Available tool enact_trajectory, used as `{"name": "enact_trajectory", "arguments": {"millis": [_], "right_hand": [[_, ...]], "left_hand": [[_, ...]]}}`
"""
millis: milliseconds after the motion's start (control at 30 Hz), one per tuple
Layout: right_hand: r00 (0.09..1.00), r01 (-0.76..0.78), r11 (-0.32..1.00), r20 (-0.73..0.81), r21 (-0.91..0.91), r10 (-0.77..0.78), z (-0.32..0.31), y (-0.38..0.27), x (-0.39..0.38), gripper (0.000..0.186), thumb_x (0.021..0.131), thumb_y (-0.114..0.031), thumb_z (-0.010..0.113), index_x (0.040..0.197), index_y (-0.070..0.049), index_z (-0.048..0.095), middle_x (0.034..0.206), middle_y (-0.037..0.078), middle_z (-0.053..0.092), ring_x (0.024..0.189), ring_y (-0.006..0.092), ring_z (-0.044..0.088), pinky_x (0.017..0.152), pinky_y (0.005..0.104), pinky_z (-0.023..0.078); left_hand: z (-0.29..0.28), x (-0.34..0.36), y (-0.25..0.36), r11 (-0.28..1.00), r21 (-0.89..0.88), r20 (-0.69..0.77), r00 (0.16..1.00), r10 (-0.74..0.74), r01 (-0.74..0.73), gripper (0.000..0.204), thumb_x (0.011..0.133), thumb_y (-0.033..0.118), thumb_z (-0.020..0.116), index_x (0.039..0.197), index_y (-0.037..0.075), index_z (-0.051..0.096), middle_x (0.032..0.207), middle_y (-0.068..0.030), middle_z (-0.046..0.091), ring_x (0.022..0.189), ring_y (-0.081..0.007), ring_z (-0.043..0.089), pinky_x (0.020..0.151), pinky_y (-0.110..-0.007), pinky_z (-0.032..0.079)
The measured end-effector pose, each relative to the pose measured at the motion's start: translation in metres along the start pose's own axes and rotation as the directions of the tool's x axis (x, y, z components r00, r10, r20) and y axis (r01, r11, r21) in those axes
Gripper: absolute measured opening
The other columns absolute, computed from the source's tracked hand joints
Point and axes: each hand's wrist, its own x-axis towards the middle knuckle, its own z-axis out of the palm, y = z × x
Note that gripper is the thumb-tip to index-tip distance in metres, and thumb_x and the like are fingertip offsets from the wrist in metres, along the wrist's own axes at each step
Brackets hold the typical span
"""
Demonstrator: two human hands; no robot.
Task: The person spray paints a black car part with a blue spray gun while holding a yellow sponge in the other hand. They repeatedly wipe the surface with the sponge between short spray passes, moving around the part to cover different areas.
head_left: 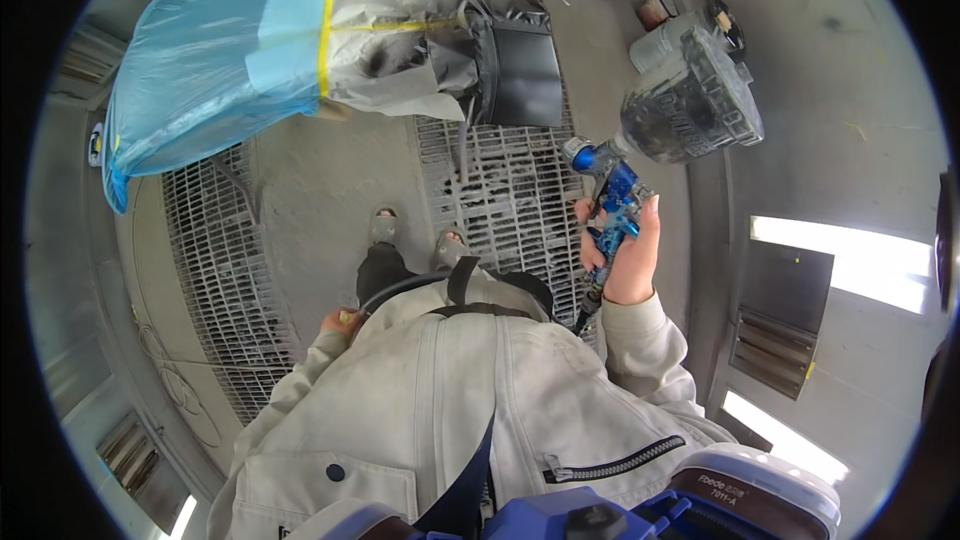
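A blue paint-spattered spray gun (pixel 618 190) is gripped in my right hand (pixel 637 260), out to the right of my body. Its large, grey-smeared paint cup (pixel 692 105) sits on top, tilted to the right. A dark air hose (pixel 590 308) runs down from the gun's handle and passes out of sight at my jacket. My left hand (pixel 344 321) is low by my left hip, its fingers closed round a dark hose (pixel 400 290) that curves across my waist. Ahead stands a dark grey panel (pixel 525 75), apart from the gun.
Masking paper (pixel 390 60) with yellow tape and blue plastic sheeting (pixel 210 50) cover a large body beside the panel. Floor gratings (pixel 510 190) lie ahead and to the left. Containers (pixel 665 40) stand by the right wall. A coiled hose (pixel 175 390) lies at the left.
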Motion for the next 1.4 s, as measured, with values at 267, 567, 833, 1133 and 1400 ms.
{"name": "enact_trajectory", "arguments": {"millis": [267,567,833,1133,1400], "right_hand": [[0.999,0.026,0.995,-0.026,-0.101,-0.028,-0.003,0.006,-0.002,0.075,0.109,-0.065,0.030,0.122,0.003,0.059,0.099,0.013,0.066,0.046,0.0097,0.043,0.043,0.0265,0.040],[1.000,0.021,0.999,0.004,-0.025,-0.021,-0.011,0.012,0.002,0.071,0.111,-0.063,0.034,0.130,0.001,0.057,0.101,0.009,0.067,0.052,0.0094,0.045,0.047,0.0259,0.039],[1.000,-0.006,1.000,0.021,-0.018,0.006,-0.011,0.012,0.008,0.071,0.111,-0.064,0.034,0.131,0.001,0.057,0.100,0.010,0.067,0.051,0.0097,0.044,0.046,0.0260,0.038],[0.994,0.105,0.994,-0.016,-0.038,-0.106,0.002,0.007,0.018,0.073,0.109,-0.067,0.031,0.109,0.001,0.056,0.099,0.014,0.066,0.046,0.0101,0.045,0.042,0.0262,0.038],[0.997,0.075,0.997,-0.018,-0.019,-0.075,0.006,0.005,0.021,0.068,0.108,-0.068,0.030,0.099,-0.004,0.051,0.098,0.017,0.066,0.045,0.0117,0.042,0.041,0.0276,0.038]], "left_hand": [[0.000,0.028,0.008,0.994,0.068,0.004,0.997,0.079,-0.080,0.050,0.093,0.049,0.082,0.111,0.003,0.078,0.098,-0.0116,0.081,0.087,-0.0204,0.075,0.082,-0.036,0.060],[-0.009,0.050,0.015,0.985,0.151,0.023,0.997,0.079,-0.082,0.047,0.092,0.049,0.081,0.109,0.004,0.080,0.096,-0.0116,0.081,0.085,-0.0202,0.075,0.082,-0.037,0.060],[-0.008,0.051,0.014,0.986,0.153,0.000,0.998,0.067,-0.066,0.049,0.091,0.050,0.082,0.109,0.005,0.080,0.096,-0.0117,0.081,0.085,-0.0205,0.075,0.082,-0.037,0.060],[-0.006,0.046,0.012,0.997,0.017,-0.024,0.997,0.075,-0.075,0.052,0.092,0.051,0.082,0.109,0.002,0.079,0.098,-0.0129,0.081,0.088,-0.0208,0.075,0.083,-0.038,0.059],[-0.001,0.057,-0.003,0.990,0.095,-0.006,0.995,0.103,-0.102,0.050,0.092,0.049,0.081,0.109,0.002,0.079,0.098,-0.0132,0.081,0.087,-0.0209,0.075,0.082,-0.038,0.059]]}}
